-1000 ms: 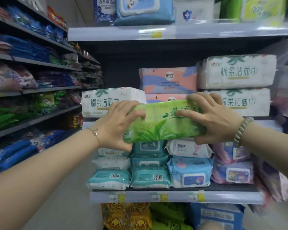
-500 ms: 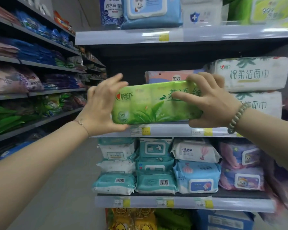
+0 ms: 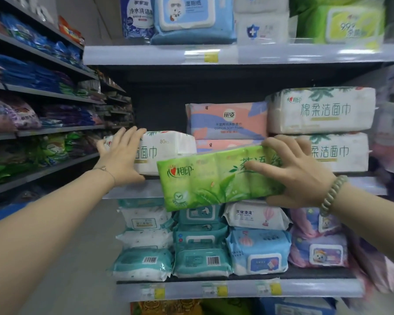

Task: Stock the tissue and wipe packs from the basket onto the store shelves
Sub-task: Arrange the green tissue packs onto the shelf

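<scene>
Green tissue pack (image 3: 214, 178): your right hand (image 3: 298, 176) grips one end only, may slip; left hand (image 3: 121, 158) flat against white towel pack (image 3: 168, 146).

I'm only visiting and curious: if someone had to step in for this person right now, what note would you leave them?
Left hand: fingers straight, flat against the white pack on the middle shelf.
Right hand: grips the right end of the green pack, held tilted in front of that shelf, not yet on it.
Done: green pack is at shelf level.
Left: set the green pack on the shelf, likely by the white pack. Basket out of view, so remaining stock unknown.
</scene>
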Available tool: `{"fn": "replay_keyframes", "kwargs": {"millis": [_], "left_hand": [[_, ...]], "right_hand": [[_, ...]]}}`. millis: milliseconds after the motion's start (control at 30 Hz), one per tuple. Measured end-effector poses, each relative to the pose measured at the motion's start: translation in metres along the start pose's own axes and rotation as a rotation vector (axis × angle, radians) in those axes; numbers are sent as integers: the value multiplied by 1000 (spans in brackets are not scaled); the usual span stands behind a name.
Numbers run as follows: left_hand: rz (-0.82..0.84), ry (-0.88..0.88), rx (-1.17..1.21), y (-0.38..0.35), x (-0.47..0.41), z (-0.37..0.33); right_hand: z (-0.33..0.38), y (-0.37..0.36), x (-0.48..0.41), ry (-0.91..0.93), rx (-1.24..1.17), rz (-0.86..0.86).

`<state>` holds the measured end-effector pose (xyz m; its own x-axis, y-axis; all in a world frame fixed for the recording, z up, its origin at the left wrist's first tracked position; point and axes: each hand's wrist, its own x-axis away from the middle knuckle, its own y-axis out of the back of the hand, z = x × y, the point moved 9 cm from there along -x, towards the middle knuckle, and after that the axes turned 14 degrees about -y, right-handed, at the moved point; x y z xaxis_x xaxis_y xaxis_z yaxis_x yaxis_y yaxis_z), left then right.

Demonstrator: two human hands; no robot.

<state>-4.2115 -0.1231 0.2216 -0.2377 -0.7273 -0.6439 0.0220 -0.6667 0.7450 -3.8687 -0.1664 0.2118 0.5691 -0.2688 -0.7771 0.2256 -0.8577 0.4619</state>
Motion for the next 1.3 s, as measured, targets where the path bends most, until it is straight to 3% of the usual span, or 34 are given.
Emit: {"fn": "replay_keyframes", "kwargs": {"millis": [267,467,733,967,1300], "left_hand": [[-183,-82,-47,26,-3,-11],[-265,-42,-159,62,-8,-23],[-384,-276,-264,88,-37,-103],[-256,-227,-261,72,-84,-153],[-231,-243,-330,53,-109,-183]], "right_hand": [[-3,-7,18,-33,-25,-7],[-1,-12,30,-11,-17,19],[-1,-25,48,4,29,104],[-3,-32,46,-25,25,118],[-2,-50,42,-58,11,151]]}}
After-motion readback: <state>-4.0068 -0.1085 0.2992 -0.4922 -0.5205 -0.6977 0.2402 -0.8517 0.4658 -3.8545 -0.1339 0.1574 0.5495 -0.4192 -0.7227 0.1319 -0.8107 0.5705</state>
